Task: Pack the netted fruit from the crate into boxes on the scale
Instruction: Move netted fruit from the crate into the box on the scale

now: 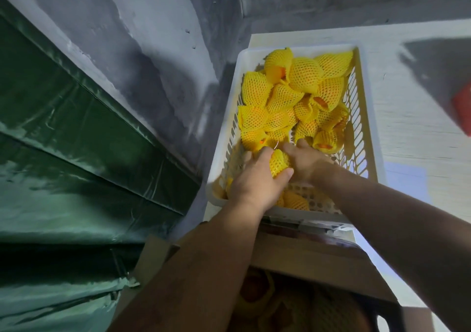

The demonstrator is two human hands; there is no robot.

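A white slatted crate (367, 117) stands ahead of me, holding several fruits in yellow foam netting (303, 76). Both hands reach into its near end. My left hand (254, 181) grips one netted fruit (279, 162), fingers over the top and thumb below. My right hand (305, 161) lies right beside it among the fruit, fingers curled down into the pile; what they hold is hidden. Below my arms is an open cardboard box (318, 263) with netted fruit (257, 288) inside, dim and partly covered by my left forearm.
A green tarpaulin (76, 166) fills the left side below a grey wall (153, 38). The crate rests on a pale surface (413, 102). A red object (462, 107) sits blurred at the right edge.
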